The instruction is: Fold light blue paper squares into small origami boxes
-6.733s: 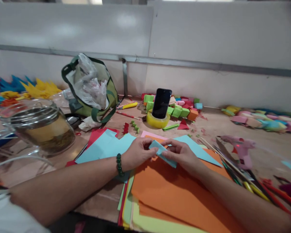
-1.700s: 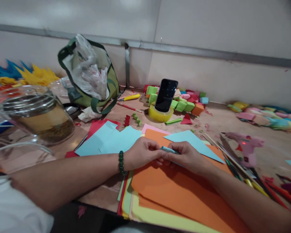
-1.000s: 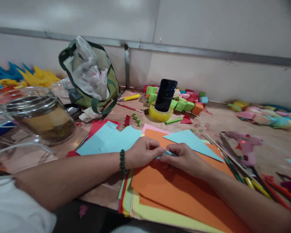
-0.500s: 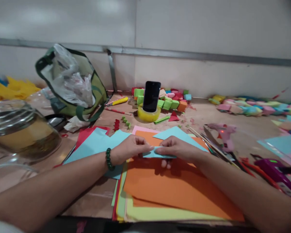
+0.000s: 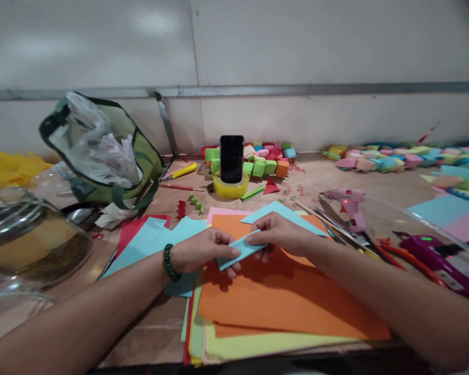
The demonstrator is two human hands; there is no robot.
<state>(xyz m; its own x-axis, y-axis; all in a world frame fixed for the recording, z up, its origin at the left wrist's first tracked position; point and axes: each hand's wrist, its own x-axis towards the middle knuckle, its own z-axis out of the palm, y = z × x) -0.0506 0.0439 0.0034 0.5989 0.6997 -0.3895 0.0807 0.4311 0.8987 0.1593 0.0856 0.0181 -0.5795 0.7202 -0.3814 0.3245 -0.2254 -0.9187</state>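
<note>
A narrow light-blue paper strip (image 5: 240, 251) is held between both hands, slanting down toward the left. My left hand (image 5: 207, 251), with a green bead bracelet at the wrist, pinches its lower left end. At the upper right end, my right hand (image 5: 279, 233) grips it between thumb and fingers. Below the hands lies a stack of coloured sheets with orange paper (image 5: 289, 302) on top. Behind the right hand, a light-blue sheet (image 5: 283, 212) rests on the stack. More light-blue paper (image 5: 140, 245) lies beyond my left wrist.
A phone (image 5: 232, 159) stands in a yellow tape roll (image 5: 230, 187), with folded paper blocks (image 5: 269, 166) behind. A glass teapot (image 5: 42, 245) and green bag (image 5: 140, 156) are left. A pink glue gun (image 5: 349, 205), sticks and a purple device (image 5: 437, 260) are right.
The strip has tilted, its left end now lower and nearer. My left hand has shifted from the strip's upper edge to its lower left end. The camera view has turned slightly right.
</note>
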